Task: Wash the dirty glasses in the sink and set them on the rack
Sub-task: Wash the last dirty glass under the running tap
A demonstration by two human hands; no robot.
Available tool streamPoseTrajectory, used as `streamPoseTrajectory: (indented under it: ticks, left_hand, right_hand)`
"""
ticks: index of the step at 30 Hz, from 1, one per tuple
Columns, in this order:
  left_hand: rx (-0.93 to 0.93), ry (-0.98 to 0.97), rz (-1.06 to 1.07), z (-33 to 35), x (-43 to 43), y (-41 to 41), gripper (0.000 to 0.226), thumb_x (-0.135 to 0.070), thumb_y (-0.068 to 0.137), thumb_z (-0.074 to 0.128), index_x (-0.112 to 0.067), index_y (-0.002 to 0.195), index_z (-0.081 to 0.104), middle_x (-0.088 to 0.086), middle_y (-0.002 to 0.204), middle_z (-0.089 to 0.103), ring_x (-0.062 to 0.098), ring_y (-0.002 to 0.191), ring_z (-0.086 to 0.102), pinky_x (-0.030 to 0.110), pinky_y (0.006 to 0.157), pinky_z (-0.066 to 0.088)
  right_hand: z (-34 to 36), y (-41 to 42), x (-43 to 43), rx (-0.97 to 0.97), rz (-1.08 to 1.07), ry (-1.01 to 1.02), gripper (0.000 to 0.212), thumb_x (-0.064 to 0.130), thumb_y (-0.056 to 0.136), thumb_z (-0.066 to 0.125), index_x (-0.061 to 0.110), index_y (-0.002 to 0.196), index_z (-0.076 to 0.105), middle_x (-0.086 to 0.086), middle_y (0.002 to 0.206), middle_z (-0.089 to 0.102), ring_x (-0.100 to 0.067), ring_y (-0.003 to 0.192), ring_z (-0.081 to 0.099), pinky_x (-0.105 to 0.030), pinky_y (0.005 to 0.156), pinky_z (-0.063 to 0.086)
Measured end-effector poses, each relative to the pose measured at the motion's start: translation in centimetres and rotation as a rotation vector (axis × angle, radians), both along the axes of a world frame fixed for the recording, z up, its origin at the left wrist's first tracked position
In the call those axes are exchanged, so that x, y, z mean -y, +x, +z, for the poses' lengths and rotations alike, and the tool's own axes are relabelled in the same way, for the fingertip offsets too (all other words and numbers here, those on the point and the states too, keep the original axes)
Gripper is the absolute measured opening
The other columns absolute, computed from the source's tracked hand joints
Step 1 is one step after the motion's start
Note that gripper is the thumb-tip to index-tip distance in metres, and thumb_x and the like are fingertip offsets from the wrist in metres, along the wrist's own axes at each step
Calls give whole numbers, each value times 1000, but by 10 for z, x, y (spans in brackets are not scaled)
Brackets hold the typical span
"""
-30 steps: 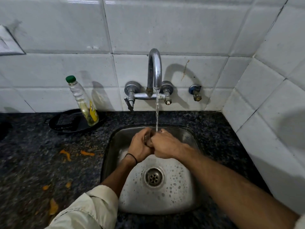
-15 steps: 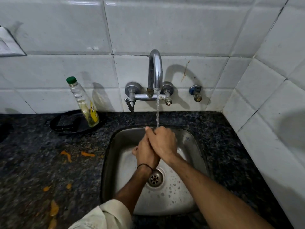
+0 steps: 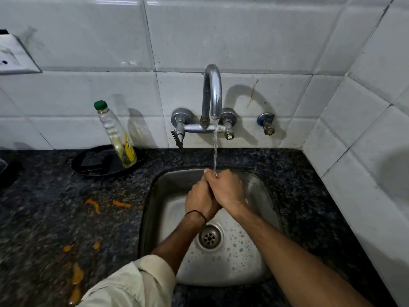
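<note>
Below the faucet (image 3: 212,94), both hands meet inside the sink (image 3: 263,258), directly under the running stream of water (image 3: 215,151). No glass and no rack appears anywhere in view; where the task's glasses are cannot be told.

Risk, as a judgement: wet, possibly soapy hands reduce grip, so a glass picked up next could slip and strike the steel basin. Orange scraps (image 3: 120,203) on the desk (image 3: 44,218) left of the sink could foul a clean glass set there.

The left hand (image 3: 198,201) and right hand (image 3: 225,190) press palm to palm, the right overlapping the left. Fingers (image 3: 209,173) are curled closed around each other. They grasp no object, touching only the other hand and the water.
</note>
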State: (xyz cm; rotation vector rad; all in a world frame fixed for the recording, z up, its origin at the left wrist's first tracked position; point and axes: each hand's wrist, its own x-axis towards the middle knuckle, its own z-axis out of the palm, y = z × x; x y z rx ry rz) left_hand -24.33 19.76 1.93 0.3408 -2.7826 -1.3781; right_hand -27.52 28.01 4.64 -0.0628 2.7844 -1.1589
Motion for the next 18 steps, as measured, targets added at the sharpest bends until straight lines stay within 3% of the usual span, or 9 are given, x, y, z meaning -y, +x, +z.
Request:
streamPoseTrajectory:
  ticks: [3, 5, 8, 10, 13, 14, 16, 18]
  left_hand:
    - [3, 200, -66, -8, 0, -1, 47, -39, 73, 74, -27, 115, 56, -4, 95, 71, 13, 88, 69, 35, 78, 60]
    - [81, 406, -192, -6, 13, -3, 42, -19, 76, 79, -23, 112, 58, 2, 101, 71, 15, 96, 68, 28, 82, 58]
    - [182, 648, -401, 1, 30, -2, 26, -8, 82, 71, -9, 107, 65, 12, 99, 73, 26, 93, 71, 36, 85, 57]
    - [174, 548, -344, 5, 25, -2, 20, -12, 83, 73, -11, 102, 65, 10, 92, 72, 18, 82, 72, 36, 80, 60]
    - [35, 52, -49, 3, 5, -6, 48, -35, 74, 78, -24, 116, 56, 2, 97, 71, 17, 85, 70, 39, 76, 60]
    - [-4, 18, -7, 3, 1, -4, 55, -38, 71, 77, -25, 119, 54, 1, 98, 71, 19, 88, 70, 40, 76, 60]
    - [-3, 226, -35, 0, 3, -4, 54, -27, 70, 84, -25, 115, 54, -1, 98, 71, 18, 87, 70, 36, 75, 61]
    - [75, 471, -164, 3, 16, -4, 47, -11, 73, 82, -23, 110, 57, -1, 100, 72, 15, 93, 71, 30, 82, 59]
  right_hand:
    - [1, -1, -3, -97, 26, 55, 48, 42, 97, 54, 14, 59, 63, 3, 54, 60, -10, 51, 55, -27, 54, 41]
    - [6, -8, -16, -88, 167, -14, 48, 39, 95, 58, 16, 54, 62, 1, 51, 61, -13, 50, 58, -31, 59, 48]
    - [16, -8, -23, 33, 339, -141, 45, 38, 96, 60, 13, 59, 68, -2, 53, 65, -17, 49, 62, -33, 58, 53]
    - [16, -8, -17, 51, 261, -105, 44, 38, 96, 57, 14, 62, 70, -2, 57, 67, -16, 54, 64, -33, 61, 52]
    - [13, -11, -1, 49, 59, 19, 42, 40, 97, 50, 11, 76, 72, -7, 77, 72, -23, 73, 65, -29, 68, 43]
    - [13, -11, 2, 47, 55, 69, 42, 40, 98, 49, 12, 75, 69, -8, 80, 70, -25, 76, 64, -29, 68, 42]
    - [19, -15, 1, -22, 128, 157, 43, 39, 98, 48, 16, 64, 59, -6, 73, 66, -28, 75, 65, -31, 66, 44]
    - [29, -18, -8, -59, 273, 179, 45, 38, 98, 49, 14, 61, 62, 0, 62, 66, -22, 66, 67, -31, 64, 49]
